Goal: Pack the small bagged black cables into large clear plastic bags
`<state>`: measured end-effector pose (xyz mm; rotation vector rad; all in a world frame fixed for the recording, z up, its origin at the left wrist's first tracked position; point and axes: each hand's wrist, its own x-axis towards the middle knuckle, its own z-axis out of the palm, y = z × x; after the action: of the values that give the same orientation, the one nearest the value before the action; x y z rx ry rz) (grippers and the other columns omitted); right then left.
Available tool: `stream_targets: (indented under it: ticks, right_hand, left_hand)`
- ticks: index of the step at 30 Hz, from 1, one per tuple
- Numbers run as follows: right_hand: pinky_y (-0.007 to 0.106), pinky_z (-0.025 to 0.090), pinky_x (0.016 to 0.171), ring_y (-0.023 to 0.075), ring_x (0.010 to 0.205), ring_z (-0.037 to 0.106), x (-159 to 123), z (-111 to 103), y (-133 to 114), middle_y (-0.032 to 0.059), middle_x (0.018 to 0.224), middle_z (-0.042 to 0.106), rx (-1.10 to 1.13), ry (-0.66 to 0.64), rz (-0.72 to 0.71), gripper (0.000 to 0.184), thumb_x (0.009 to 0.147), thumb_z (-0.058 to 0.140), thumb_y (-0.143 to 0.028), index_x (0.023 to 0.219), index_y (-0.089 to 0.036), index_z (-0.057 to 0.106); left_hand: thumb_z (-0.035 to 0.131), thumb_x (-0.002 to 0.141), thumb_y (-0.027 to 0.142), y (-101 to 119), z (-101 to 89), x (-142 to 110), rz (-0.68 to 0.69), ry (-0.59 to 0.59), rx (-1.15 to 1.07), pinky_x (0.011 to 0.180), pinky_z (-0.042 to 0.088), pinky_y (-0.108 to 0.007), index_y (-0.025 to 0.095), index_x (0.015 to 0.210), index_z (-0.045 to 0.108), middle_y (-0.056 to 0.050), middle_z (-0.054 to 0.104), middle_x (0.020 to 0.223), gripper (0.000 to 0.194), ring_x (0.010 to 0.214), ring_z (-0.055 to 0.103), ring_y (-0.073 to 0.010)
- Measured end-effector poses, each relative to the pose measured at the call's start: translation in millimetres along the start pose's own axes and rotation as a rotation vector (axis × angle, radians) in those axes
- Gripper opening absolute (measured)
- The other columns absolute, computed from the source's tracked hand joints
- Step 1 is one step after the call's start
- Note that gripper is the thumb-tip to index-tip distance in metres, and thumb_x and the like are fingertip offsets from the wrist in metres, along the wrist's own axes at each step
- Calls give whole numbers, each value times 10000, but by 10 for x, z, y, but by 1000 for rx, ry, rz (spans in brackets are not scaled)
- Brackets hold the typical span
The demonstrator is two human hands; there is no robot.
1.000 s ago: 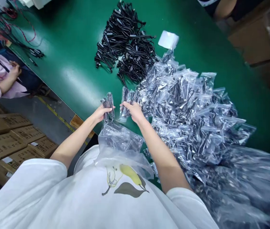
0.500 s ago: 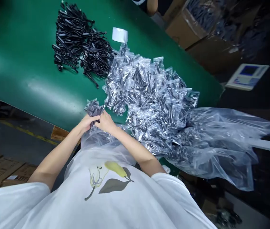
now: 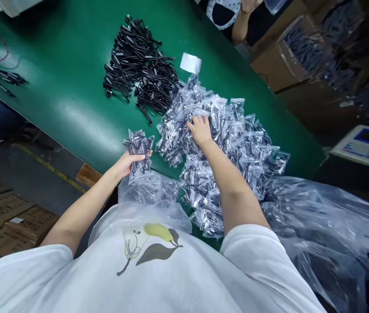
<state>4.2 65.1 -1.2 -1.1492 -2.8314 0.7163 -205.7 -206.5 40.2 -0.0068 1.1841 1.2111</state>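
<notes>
My left hand [image 3: 127,163] is closed around a bunch of bagged cables [image 3: 139,144], dark coils inside clear zip bags, held upright above the table's near edge. My right hand [image 3: 200,131] rests on a wide heap of bagged cables [image 3: 233,134], its fingers spread over the bags. Whether its fingertips pinch one cannot be made out. Below my left hand, a large clear plastic bag [image 3: 150,189] lies against my shirt. Beyond both hands sits a pile of black cables [image 3: 135,58] without bags.
A white card [image 3: 191,63] lies behind the heap on the green table [image 3: 73,87]. Large clear plastic bags [image 3: 321,208] stand at the right, near a device with a screen [image 3: 365,143]. Cardboard boxes [image 3: 8,221] are stacked lower left. Another person's arm [image 3: 241,24] shows across the table.
My hands came together around the bagged cables, then parted. The bunch is now in my left hand, while my right hand has moved out to the heap. The camera view has swung too.
</notes>
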Motion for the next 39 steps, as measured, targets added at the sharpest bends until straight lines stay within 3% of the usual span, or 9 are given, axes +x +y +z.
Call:
stream_targets:
  ticks: [3, 7, 11, 14, 18, 22, 30, 35, 39]
  right_hand:
    - [498, 228, 1194, 217, 1232, 513, -287, -16, -179, 170, 1304, 640, 109, 73, 37, 247, 902, 492, 0, 976, -140, 682]
    - [394, 504, 908, 212, 889, 632, -760, 36, -766, 51, 914, 705, 456, 86, 181, 131, 909, 612, -277, 972, -178, 670]
    - [348, 545, 864, 186, 849, 674, -1001, 84, -1330, 22, 892, 722, 1178, -6, 326, 385, 794, 728, -529, 995, -207, 664]
    - [343, 558, 890, 182, 868, 695, -1068, 53, -1535, 26, 903, 732, 1442, -43, 365, 489, 724, 779, -576, 1025, -210, 658]
    - [373, 542, 965, 201, 971, 691, -1147, 95, -1644, 44, 1037, 732, 1335, 44, 383, 461, 752, 758, -528, 1069, -213, 649]
    - [432, 488, 1064, 251, 1098, 657, -1175, 275, -1781, 64, 1175, 717, 1045, 144, 453, 605, 629, 861, -418, 1141, -202, 620]
    - [396, 510, 1023, 238, 1089, 681, -1367, 272, -1955, 71, 1178, 738, 1189, 247, 424, 497, 722, 751, -416, 1148, -198, 617]
    - [405, 512, 1003, 241, 1050, 669, -1426, 315, -2090, 57, 1138, 728, 1079, 271, 403, 611, 648, 816, -444, 1163, -202, 596]
    - [413, 522, 967, 238, 975, 671, -1458, 253, -2122, 47, 1044, 734, 1087, 255, 472, 552, 620, 822, -432, 1071, -191, 617]
  left_hand:
    - [934, 478, 237, 0, -23, -5, 10, 25, -19, 846, 598, -357, 134, 922, 787, -120, 797, 1021, 479, 1016, 734, -288]
    - [921, 500, 219, -34, -19, 46, -12, 15, -38, 793, 596, -319, 124, 942, 784, -121, 797, 1015, 472, 956, 743, -255]
    - [910, 509, 204, -71, 49, 91, -28, -28, -32, 738, 589, -301, 121, 951, 781, -108, 799, 974, 467, 880, 747, -232]
    - [905, 510, 206, -81, 113, 83, -19, -50, -18, 772, 586, -312, 99, 944, 773, -110, 798, 921, 465, 844, 747, -229]
    - [908, 520, 201, -94, 175, 19, 17, -57, -12, 831, 590, -334, 106, 963, 752, -104, 800, 938, 479, 861, 752, -241]
    - [913, 595, 283, -131, 205, -59, 25, -89, -26, 855, 599, -373, 137, 1016, 730, -97, 800, 934, 482, 850, 756, -253]
    - [891, 673, 291, -143, 147, -211, -3, -189, -47, 868, 614, -371, 135, 1025, 742, -96, 799, 910, 413, 800, 760, -225]
    - [916, 660, 425, -207, 155, -297, 24, -276, -29, 969, 580, -421, 131, 1054, 743, -124, 797, 988, 521, 957, 758, -282]
    - [883, 717, 447, -248, 150, -389, 18, -356, -34, 1037, 543, -453, 140, 1120, 722, -131, 787, 1056, 532, 1057, 737, -296]
